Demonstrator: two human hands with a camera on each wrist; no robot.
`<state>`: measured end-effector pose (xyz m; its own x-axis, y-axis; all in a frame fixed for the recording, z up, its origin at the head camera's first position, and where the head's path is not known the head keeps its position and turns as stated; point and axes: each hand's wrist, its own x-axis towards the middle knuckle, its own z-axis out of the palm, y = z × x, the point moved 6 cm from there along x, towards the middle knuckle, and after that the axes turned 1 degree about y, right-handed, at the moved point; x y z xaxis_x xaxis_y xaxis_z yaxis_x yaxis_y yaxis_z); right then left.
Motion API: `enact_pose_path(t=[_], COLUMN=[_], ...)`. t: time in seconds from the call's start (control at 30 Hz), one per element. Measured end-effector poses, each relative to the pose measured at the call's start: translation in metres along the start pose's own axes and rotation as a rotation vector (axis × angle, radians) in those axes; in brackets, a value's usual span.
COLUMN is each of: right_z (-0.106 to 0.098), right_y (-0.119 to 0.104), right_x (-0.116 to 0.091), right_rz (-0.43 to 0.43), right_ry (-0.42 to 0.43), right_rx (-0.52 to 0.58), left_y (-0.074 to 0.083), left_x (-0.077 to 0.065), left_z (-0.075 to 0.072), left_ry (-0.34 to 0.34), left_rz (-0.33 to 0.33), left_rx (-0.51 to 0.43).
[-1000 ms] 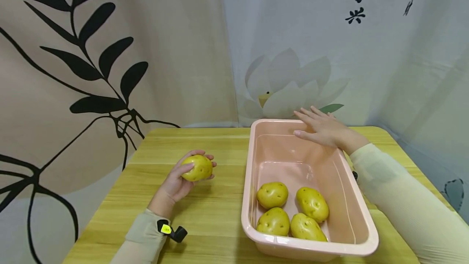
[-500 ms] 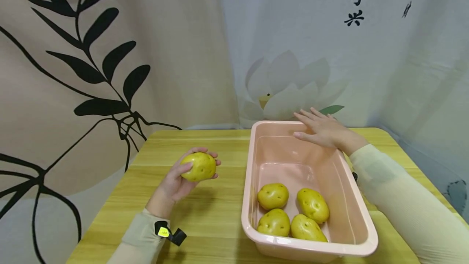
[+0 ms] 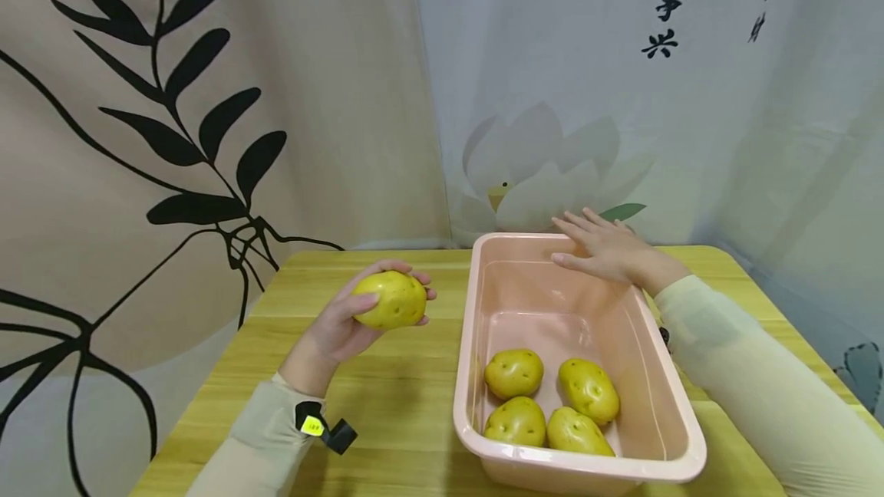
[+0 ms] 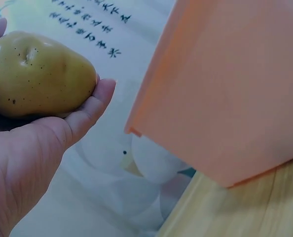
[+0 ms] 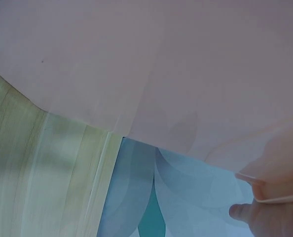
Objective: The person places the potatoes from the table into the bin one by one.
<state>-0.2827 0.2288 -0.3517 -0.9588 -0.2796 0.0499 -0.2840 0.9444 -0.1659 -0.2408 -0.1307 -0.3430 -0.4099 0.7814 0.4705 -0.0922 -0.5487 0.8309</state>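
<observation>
My left hand (image 3: 345, 320) grips a yellow potato (image 3: 390, 300) above the table, left of a pink plastic basin (image 3: 464, 351). In the left wrist view the potato (image 4: 40, 74) sits between thumb and fingers, its skin dotted with dark specks. My right hand (image 3: 608, 248) rests over the basin's far right corner with its fingers spread and straight. Several potatoes lie in the near half of the basin, among them one potato (image 3: 514, 373) at the left and another potato (image 3: 588, 390) at the right. The right wrist view shows mostly the basin's outer wall (image 5: 151, 74).
The basin stands on a wooden table (image 3: 387, 420). Behind the table hangs a curtain (image 3: 345, 98) printed with dark leaves, a pale lotus and black characters. A small black camera (image 3: 338, 436) is strapped to the left wrist.
The left hand has risen and moved slightly right with the potato. The right hand stays at the basin's corner. The whole view has shifted a little.
</observation>
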Motion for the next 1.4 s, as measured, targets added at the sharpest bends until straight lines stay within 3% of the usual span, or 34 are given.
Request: enact_pose_path(t=[0.33, 0.57, 1.4], right_z=[0.002, 0.002, 0.002], right_y=[-0.001, 0.000, 0.001], right_x=[-0.001, -0.001, 0.001], right_rz=[-0.001, 0.002, 0.007], right_ry=[-0.016, -0.026, -0.021], right_rx=[0.004, 0.004, 0.001], left_y=[0.004, 0.002, -0.031], left_x=[0.025, 0.044, 0.099], left_z=[0.021, 0.035, 0.070], left_ry=[0.000, -0.038, -0.120], left_rz=[-0.054, -0.065, -0.188], left_rx=[0.065, 0.130, 0.257])
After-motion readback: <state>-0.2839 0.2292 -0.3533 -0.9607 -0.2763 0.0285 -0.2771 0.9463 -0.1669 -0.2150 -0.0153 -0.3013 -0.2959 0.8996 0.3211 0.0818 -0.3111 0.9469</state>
